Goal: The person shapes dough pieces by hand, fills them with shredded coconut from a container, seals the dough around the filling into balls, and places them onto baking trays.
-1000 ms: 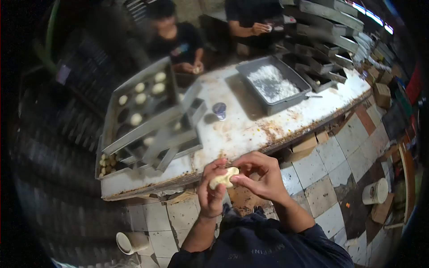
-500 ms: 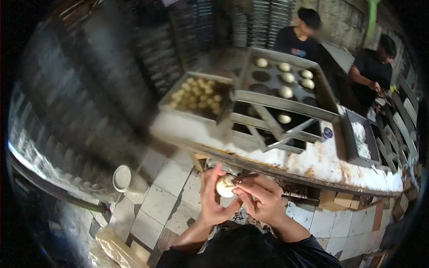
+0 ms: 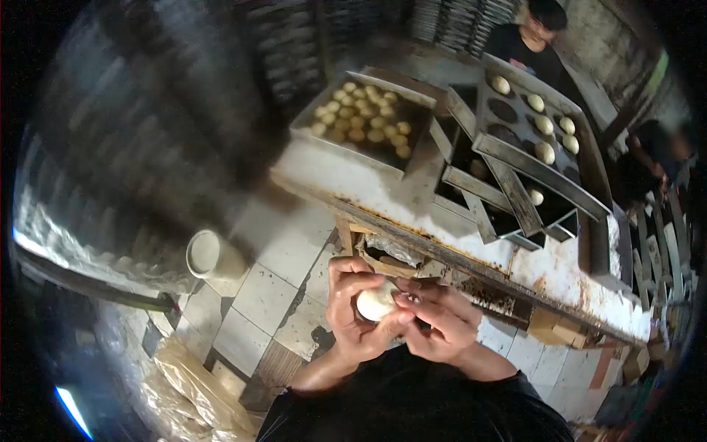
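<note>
A pale, round dough ball [image 3: 376, 302] sits between my hands, in front of my chest. My left hand [image 3: 350, 309] cups it from the left, fingers curled round its far side and thumb underneath. From the right, my right hand [image 3: 440, 317] pinches the dough's edge between fingertips and thumb. The spot under the right fingertips is hidden. Beyond my hands, a metal tray [image 3: 401, 174] on the table holds many small yellowish balls [image 3: 357, 118]. To its right, a stack of trays carries several larger dough balls [image 3: 543, 124] on the top tray [image 3: 530, 163].
A worktable [image 3: 353, 180] with a worn wooden edge runs across in front of me. At its right end stands a tray with white powder [image 3: 613, 243]. A white bucket [image 3: 205, 254] and a plastic bag [image 3: 195, 379] are on the tiled floor. Two people [image 3: 526, 48] are across the table.
My left fingers have folded over the dough ball, and my right fingertips have stayed at its edge. The camera view has turned, so the table and trays appear tilted and shifted.
</note>
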Available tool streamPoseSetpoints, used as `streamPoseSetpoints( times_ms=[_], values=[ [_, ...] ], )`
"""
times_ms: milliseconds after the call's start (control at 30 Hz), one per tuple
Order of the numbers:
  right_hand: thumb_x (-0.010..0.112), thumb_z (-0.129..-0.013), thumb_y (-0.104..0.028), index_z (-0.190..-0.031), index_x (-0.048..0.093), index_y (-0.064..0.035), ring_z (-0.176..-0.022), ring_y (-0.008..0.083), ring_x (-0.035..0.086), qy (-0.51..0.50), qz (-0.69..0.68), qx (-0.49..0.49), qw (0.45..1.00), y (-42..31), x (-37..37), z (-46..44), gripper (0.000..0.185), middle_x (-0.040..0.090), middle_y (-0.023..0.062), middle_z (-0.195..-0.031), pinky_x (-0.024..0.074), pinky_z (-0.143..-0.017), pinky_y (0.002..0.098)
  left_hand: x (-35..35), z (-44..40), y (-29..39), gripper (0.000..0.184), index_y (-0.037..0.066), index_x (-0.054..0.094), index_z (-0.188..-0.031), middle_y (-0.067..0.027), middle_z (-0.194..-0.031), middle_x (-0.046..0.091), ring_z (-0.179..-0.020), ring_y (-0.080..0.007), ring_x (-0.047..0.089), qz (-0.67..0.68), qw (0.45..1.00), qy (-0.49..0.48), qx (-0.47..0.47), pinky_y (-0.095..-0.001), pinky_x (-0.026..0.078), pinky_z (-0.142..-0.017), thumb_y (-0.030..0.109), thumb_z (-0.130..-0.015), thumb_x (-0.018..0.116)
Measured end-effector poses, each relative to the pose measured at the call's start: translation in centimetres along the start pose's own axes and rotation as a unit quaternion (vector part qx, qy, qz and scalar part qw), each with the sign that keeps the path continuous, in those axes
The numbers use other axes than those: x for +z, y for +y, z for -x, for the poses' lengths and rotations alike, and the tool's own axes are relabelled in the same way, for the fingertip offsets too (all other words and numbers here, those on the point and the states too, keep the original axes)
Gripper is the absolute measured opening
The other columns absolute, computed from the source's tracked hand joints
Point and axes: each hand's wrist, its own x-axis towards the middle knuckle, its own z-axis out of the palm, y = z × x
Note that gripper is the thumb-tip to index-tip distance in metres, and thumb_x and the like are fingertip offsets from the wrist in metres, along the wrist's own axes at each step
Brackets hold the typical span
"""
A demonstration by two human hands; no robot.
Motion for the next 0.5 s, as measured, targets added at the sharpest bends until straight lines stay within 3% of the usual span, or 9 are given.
streamPoseSetpoints(
  times_ms=[33, 133, 233, 300, 367, 400, 433, 467, 500],
  values=[
    [0.072, -0.08, -0.004, -0.099, 0.072, 0.0026, -0.084, 0.0294, 0.071, 0.03, -0.008, -0.037, 0.999, 0.7, -0.5, 0.3, 0.021, 0.07, 0.0205, -0.097, 0.0581, -0.076, 0.032, 1.1, -0.2, -0.1, 0.057, 0.002, 0.058, -0.113, -0.0113, -0.105, 0.049, -0.09, -0.0187, 0.049, 0.006, 1.0, -0.014, -0.006, -0.0313, 0.042, -0.074, 0.026, -0.07, 0.086],
    [0.07, -0.082, -0.004, -0.099, 0.073, 0.0013, -0.085, 0.0266, 0.071, 0.031, -0.123, 0.005, 0.992, 2.5, -2.7, 0.5, 0.018, 0.071, 0.019, -0.096, 0.0566, -0.074, 0.0308, 5.2, -1.8, 0.2, 0.074, 0.0, 0.055, -0.119, -0.0099, -0.113, 0.045, -0.101, -0.0193, 0.052, 0.258, 0.957, -0.047, -0.121, -0.0335, 0.046, -0.084, 0.036, -0.065, 0.09],
    [0.07, -0.08, -0.005, -0.095, 0.072, 0.0014, -0.084, 0.0247, 0.069, -0.04, -0.185, 0.085, 0.978, 4.7, -5.2, 1.0, 0.017, 0.069, 0.0178, -0.096, 0.0545, -0.074, 0.0326, 7.6, -4.6, -3.5, 0.047, 0.006, 0.065, -0.095, -0.0117, -0.096, 0.063, -0.089, -0.022, 0.06, 0.238, 0.948, -0.198, 0.073, -0.037, 0.052, -0.077, 0.031, -0.064, 0.091],
    [0.071, -0.077, -0.005, -0.095, 0.069, -0.0001, -0.09, 0.027, 0.067, -0.167, -0.037, 0.032, 0.985, 6.5, -9.7, -1.4, 0.019, 0.067, 0.0174, -0.099, 0.0547, -0.074, 0.0347, 10.2, -5.7, -4.5, 0.028, 0.009, 0.059, -0.073, -0.0041, -0.071, 0.062, -0.071, -0.0206, 0.059, 0.155, 0.969, -0.142, 0.126, -0.0351, 0.05, -0.065, 0.022, -0.076, 0.083],
    [0.068, -0.077, -0.002, -0.1, 0.067, 0.0003, -0.091, 0.0328, 0.064, -0.212, 0.081, 0.036, 0.973, 7.3, -14.1, -2.6, 0.024, 0.063, 0.0212, -0.108, 0.0538, -0.077, 0.0393, 12.4, -5.2, -5.3, 0.029, 0.008, 0.052, -0.067, -0.0039, -0.065, 0.057, -0.06, -0.0191, 0.055, 0.136, 0.986, -0.091, 0.022, -0.0324, 0.045, -0.056, 0.015, -0.08, 0.078],
    [0.068, -0.077, -0.001, -0.102, 0.066, 0.0019, -0.092, 0.0328, 0.064, -0.167, 0.107, 0.013, 0.98, 7.6, -15.9, -3.4, 0.026, 0.063, 0.0218, -0.11, 0.0544, -0.078, 0.0398, 13.4, -6.1, -3.7, 0.032, 0.008, 0.046, -0.065, -0.0037, -0.061, 0.051, -0.054, -0.0189, 0.052, -0.163, 0.971, -0.173, -0.001, -0.031, 0.041, -0.05, 0.007, -0.08, 0.074],
    [0.067, -0.077, -0.001, -0.104, 0.065, 0.0036, -0.094, 0.0329, 0.064, -0.123, 0.133, -0.01, 0.983, 7.7, -17.7, -4.4, 0.027, 0.062, 0.0223, -0.112, 0.055, -0.078, 0.0402, 15.1, -5.9, -4.4, 0.02, 0.005, 0.055, -0.071, -0.0046, -0.067, 0.059, -0.058, -0.0195, 0.057, -0.378, 0.896, -0.211, 0.101, -0.031, 0.044, -0.054, 0.009, -0.081, 0.073],
    [0.068, -0.08, -0.007, -0.107, 0.064, 0.0055, -0.097, 0.0317, 0.063, -0.132, 0.152, -0.059, 0.978, 7.6, -19.4, -5.2, 0.03, 0.062, 0.0225, -0.115, 0.0555, -0.079, 0.0399, 18.2, -4.5, -6.4, 0.016, 0.004, 0.06, -0.079, -0.0043, -0.075, 0.063, -0.063, -0.0188, 0.06, -0.092, 0.988, -0.122, -0.005, -0.0305, 0.046, -0.056, 0.013, -0.081, 0.073],
    [0.067, -0.083, -0.012, -0.111, 0.064, 0.0039, -0.094, 0.0369, 0.064, -0.124, 0.112, -0.114, 0.979, 8.0, -19.6, -6.4, 0.032, 0.062, 0.0241, -0.113, 0.0548, -0.083, 0.0428, 21.0, -3.1, -7.9, 0.018, 0.003, 0.064, -0.087, -0.0041, -0.082, 0.067, -0.067, -0.0182, 0.063, 0.205, 0.972, -0.02, -0.112, -0.0301, 0.048, -0.058, 0.018, -0.081, 0.073]
  ],
)
